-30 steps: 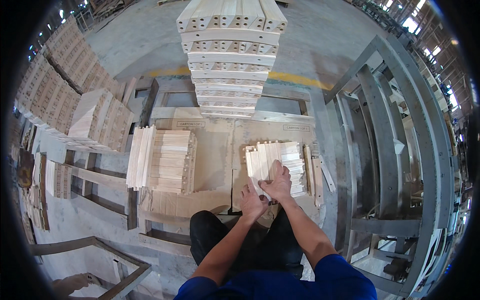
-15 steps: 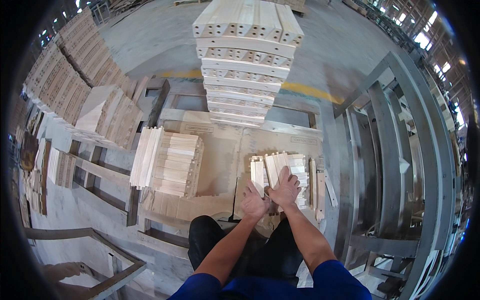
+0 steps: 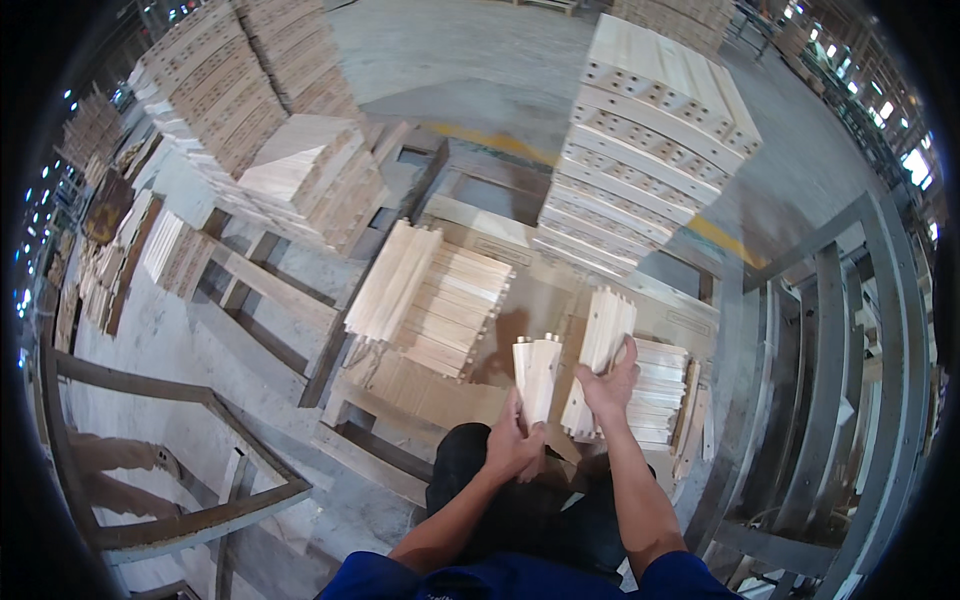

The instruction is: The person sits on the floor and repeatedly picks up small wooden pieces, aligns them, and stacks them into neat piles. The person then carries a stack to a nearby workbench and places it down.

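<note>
Pale wooden sticks [image 3: 538, 375] sit in the left hand [image 3: 512, 445], at the middle of the frame.
Its thumb and fingers pinch them; the right hand [image 3: 612, 388] spreads over a row of sticks [image 3: 608, 325] just to the right, and I cannot tell if it grips. Brown cardboard [image 3: 425, 388] lies below, on a wooden pallet [image 3: 385, 462] over grey floor [image 3: 330, 510]. Upper right, a tall wood stack [image 3: 640, 150] stands; a metal rack [image 3: 905, 300] fills the right side. Two small printed boxes [image 3: 692, 320] mark the cardboard, too blurry to read.
</note>
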The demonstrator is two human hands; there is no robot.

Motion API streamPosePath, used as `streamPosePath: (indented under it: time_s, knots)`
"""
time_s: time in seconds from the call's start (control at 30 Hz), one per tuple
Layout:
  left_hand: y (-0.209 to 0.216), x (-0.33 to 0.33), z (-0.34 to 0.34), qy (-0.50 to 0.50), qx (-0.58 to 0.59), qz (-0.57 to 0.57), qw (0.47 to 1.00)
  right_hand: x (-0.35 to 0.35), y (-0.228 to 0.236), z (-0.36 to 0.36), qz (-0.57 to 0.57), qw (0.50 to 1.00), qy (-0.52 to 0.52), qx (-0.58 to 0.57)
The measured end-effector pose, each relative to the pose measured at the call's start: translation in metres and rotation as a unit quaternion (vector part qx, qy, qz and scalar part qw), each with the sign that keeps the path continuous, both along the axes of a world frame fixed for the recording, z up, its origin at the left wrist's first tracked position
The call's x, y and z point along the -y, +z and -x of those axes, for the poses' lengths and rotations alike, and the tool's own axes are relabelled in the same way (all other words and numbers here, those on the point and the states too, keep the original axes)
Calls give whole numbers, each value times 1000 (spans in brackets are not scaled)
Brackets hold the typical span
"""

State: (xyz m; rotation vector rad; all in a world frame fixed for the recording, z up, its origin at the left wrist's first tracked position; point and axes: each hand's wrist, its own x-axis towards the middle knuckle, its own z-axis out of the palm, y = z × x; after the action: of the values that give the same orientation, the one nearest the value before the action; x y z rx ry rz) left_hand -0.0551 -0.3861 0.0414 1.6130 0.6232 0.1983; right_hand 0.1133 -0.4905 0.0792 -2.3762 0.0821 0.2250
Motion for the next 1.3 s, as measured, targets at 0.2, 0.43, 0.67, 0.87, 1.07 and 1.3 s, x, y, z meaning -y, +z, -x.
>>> streamPosePath:
  time_s: [0.2,0.43,0.67,0.87,1.07,1.3]
  knots:
    - [53,-74,100,88,35,54,994,-156,43,12,34,997,66,-37]
    - [59,-112,175,200,46,7,979,-260,38,40,139,984,61,-89]
    - [69,-117,189,215,19,15,976,-288,23,54,119,990,18,-71]
    - [53,-118,177,208,30,8,978,-301,16,68,88,996,-7,-29]
    - [53,-116,138,159,-1,-14,987,-228,-13,77,-59,988,50,133]
    - [67,-95,90,68,-11,-264,962,-111,23,167,-445,835,185,-266]
